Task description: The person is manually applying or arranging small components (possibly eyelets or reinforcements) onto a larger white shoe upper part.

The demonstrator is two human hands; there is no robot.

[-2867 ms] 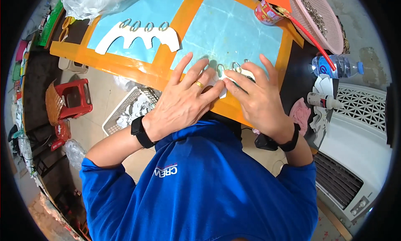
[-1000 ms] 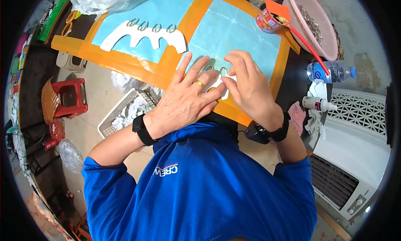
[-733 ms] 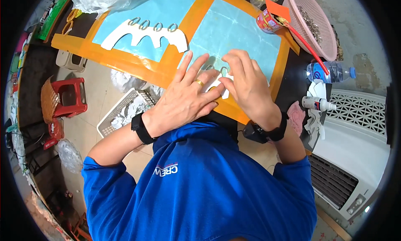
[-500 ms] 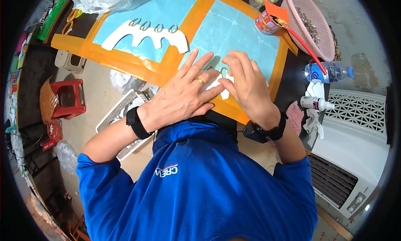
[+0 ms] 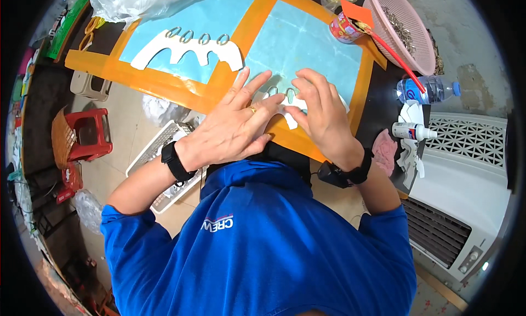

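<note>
My left hand point(image 5: 224, 128) lies with fingers stretched over a white scalloped strip point(image 5: 288, 120), a fingertip beside its metal rings point(image 5: 290, 95). My right hand point(image 5: 326, 113) is over the strip's right part, thumb and forefinger apart on either side of the right-hand ring. Both hands cover much of this strip. Farther left on the blue-and-orange table cover point(image 5: 307, 33) lies another white scalloped strip point(image 5: 227, 53), with several metal rings point(image 5: 204, 38) along its upper edge.
At the far right stand a red patterned cup point(image 5: 344, 29) with a red stick, a pink basket point(image 5: 374, 9) of small metal pieces and a water bottle point(image 5: 433, 91). A white nozzle bottle point(image 5: 405, 131) lies nearer. A plastic bag point(image 5: 131, 1) covers the far left; a white basket point(image 5: 143, 146) is below the table.
My right thumb and forefinger have parted from their pinch at the ring. My left hand's forefinger has shifted up toward the rings.
</note>
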